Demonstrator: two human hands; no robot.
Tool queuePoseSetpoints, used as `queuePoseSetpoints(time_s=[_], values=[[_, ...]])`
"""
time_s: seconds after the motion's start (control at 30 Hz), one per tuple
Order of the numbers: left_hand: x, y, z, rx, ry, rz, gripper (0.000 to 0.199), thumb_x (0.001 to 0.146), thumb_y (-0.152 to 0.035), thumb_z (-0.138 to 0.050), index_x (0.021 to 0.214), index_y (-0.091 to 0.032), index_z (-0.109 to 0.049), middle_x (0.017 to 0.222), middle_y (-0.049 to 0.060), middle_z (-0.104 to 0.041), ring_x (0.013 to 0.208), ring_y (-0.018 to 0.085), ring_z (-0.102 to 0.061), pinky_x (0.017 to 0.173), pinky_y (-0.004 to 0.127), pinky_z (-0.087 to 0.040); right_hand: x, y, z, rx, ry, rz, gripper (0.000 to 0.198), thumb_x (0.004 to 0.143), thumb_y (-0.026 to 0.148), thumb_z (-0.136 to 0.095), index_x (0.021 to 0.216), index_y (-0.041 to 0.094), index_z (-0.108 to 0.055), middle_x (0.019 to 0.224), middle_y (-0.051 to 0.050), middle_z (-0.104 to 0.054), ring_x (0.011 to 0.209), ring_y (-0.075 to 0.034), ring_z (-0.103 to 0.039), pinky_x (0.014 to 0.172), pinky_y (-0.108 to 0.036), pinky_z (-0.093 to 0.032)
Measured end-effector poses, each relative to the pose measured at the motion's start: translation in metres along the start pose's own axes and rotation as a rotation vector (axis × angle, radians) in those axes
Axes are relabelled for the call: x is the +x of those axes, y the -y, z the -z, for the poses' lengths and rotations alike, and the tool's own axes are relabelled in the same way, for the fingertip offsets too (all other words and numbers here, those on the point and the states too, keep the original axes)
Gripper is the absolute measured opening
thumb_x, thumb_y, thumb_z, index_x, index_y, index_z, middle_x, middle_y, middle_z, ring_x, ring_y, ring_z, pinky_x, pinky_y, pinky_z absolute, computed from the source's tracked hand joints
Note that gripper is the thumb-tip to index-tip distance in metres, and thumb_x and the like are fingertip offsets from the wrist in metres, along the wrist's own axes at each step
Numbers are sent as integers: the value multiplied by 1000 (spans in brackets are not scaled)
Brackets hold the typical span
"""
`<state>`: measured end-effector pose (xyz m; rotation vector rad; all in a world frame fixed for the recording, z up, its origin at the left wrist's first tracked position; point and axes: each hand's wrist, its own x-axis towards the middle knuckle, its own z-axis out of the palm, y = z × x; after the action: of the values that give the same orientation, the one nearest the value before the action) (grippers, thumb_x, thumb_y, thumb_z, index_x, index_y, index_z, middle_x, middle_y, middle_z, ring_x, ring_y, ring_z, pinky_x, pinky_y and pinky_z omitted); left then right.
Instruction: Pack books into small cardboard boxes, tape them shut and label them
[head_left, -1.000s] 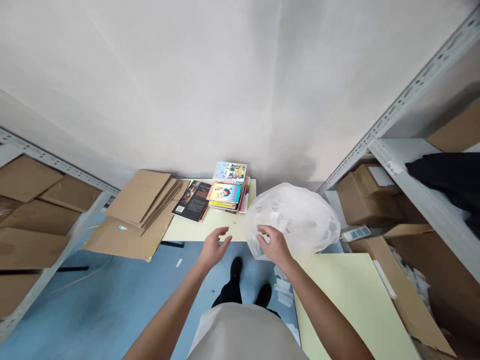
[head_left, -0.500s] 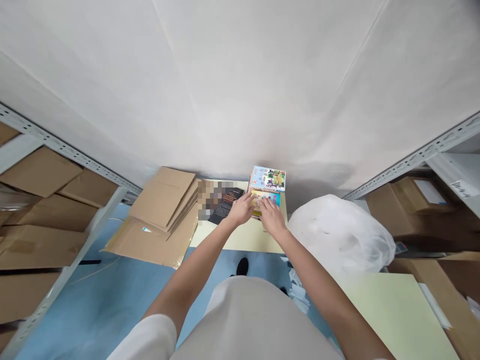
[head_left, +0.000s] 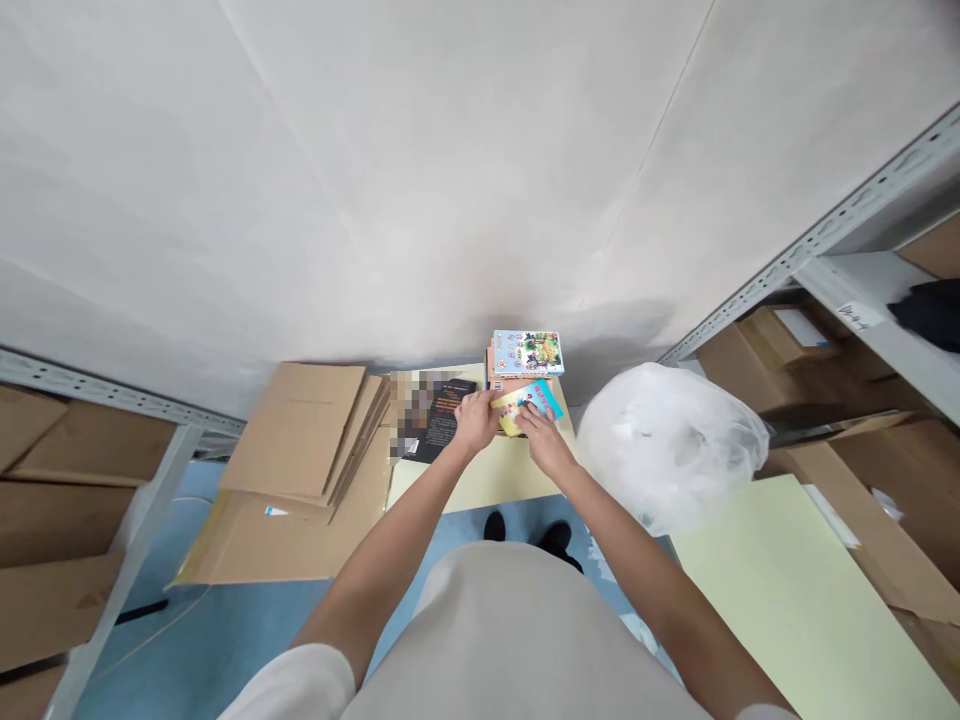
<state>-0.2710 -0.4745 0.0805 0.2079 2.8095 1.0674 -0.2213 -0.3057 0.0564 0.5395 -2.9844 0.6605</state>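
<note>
Left hand [head_left: 477, 422] and right hand [head_left: 547, 443] grasp the skewed yellow-and-blue book [head_left: 547, 393]; uneven grip could let it slip.

I see pale wall [head_left: 450, 180] filling upper half of view. Far left, metal shelf [head_left: 112, 389] packed with brown cartons [head_left: 67, 530]. Beside it, stack of flattened cardboard [head_left: 292, 430] on larger cardboard sheet [head_left: 292, 550], edge jutting over blue floor [head_left: 247, 640]. To right, I see billowy white translucent bag [head_left: 667, 445] near corner of pale yellow table [head_left: 810, 590]. Upper right, second shelf [head_left: 862, 272] bearing black cloth [head_left: 930, 312].
</note>
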Motion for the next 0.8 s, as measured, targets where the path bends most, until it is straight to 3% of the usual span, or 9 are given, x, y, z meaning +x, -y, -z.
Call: queuePoseSetpoints(time_s=[0.1, 0.23, 0.4, 0.53, 0.67, 0.73, 0.8], values=[[-10, 4, -5, -325, -31, 116, 34, 75, -21, -60, 109, -17, -61, 106, 11, -64, 104, 26, -56, 94, 41, -41, -9, -4, -6, 76, -49, -8, 51, 75, -7, -37, 112, 18, -62, 132, -11, -55, 131, -24, -40, 109, -53, -24], [-33, 8, -16, -739, 38, 275, 31, 71, -35, -66, 91, -12, -63, 78, 6, -65, 75, 17, -61, 75, 32, -49, -17, -4, -12, 234, -202, -77, 42, 76, -1, -40, 100, 18, -68, 137, -8, -49, 134, -22, -36, 105, -43, -36], [-63, 8, -18, -897, 186, 338, 41, 66, -47, -70, 90, -14, -62, 81, 6, -67, 68, 13, -63, 68, 30, -50, -22, 2, -7, 425, -351, -178, 28, 80, 9, -47, 89, 20, -71, 144, -6, -41, 132, -24, -39, 101, -42, -42], [-71, 10, -16, -1023, 179, 410, 50, 59, -46, -76, 94, -14, -62, 82, 6, -68, 68, 12, -64, 72, 30, -51, -30, 1, -1, 626, -367, -200, 42, 82, 12, -42, 118, 20, -61, 146, -8, -38, 133, -24, -38, 105, -44, -38], [-75, 10, -13, -1015, 192, 339, 55, 57, -49, -77, 98, -14, -64, 83, 5, -70, 68, 13, -64, 73, 30, -53, -38, -1, 16, 1006, -412, -441, 55, 86, 28, -45, 140, 19, -36, 134, -12, -52, 113, -23, -58, 95, -43, -48], [-78, 3, -11, -992, 234, 269, 53, 59, -50, -76, 97, -14, -65, 85, 7, -72, 69, 14, -65, 73, 31, -53, -46, -1, 35, 1135, -431, -518, 62, 84, 38, -53, 141, 23, -34, 132, -12, -53, 101, -21, -64, 86, -39, -53], [-80, -8, -11, -959, 287, 191, 50, 62, -49, -74, 97, -14, -67, 88, 9, -72, 72, 16, -66, 72, 32, -54, -60, -2, 59, 1240, -461, -531, 60, 80, 45, -59, 135, 27, -43, 132, -10, -54, 95, -20, -64, 79, -36, -55]])
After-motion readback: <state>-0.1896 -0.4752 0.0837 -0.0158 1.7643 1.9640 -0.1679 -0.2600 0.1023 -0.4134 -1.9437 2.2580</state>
